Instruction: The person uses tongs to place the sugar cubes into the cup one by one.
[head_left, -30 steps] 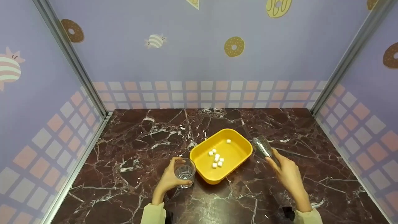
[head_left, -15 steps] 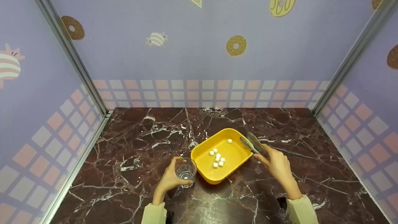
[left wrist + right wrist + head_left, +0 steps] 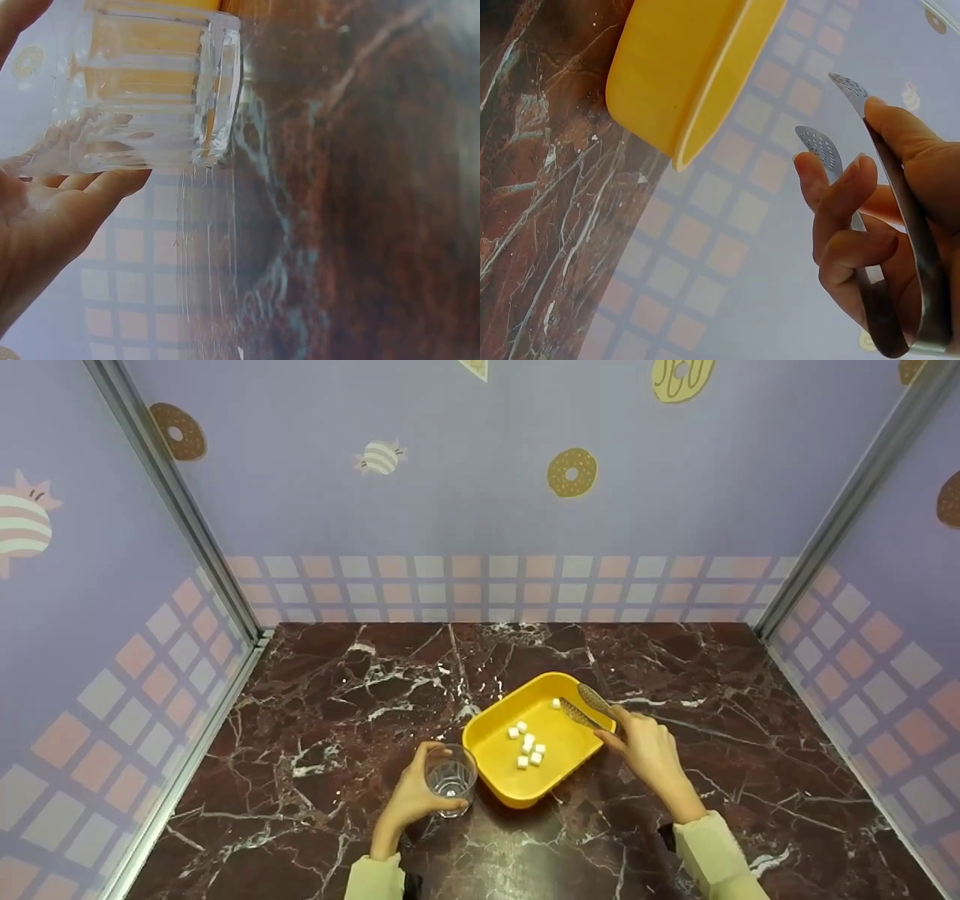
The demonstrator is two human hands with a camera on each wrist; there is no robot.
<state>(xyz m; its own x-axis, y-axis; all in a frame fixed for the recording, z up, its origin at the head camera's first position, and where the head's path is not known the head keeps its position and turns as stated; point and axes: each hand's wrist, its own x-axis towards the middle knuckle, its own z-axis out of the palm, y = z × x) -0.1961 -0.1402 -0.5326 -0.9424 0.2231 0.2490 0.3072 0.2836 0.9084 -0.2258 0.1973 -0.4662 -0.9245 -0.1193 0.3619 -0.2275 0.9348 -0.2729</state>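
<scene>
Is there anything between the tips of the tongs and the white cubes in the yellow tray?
Nothing visible stands in the way. The right hand holds the tongs with their tips apart over the yellow tray, beside one white cube. The other cubes lie uncovered on the tray floor.

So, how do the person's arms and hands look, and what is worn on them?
Both hands are bare: no gloves, rings or watch show on the left hand or the right hand. Each forearm ends in a pale cream long sleeve, the left sleeve and the right sleeve, with plain cuffs at the wrists. A dark strap or device shows under each cuff; its details are unclear.
</scene>
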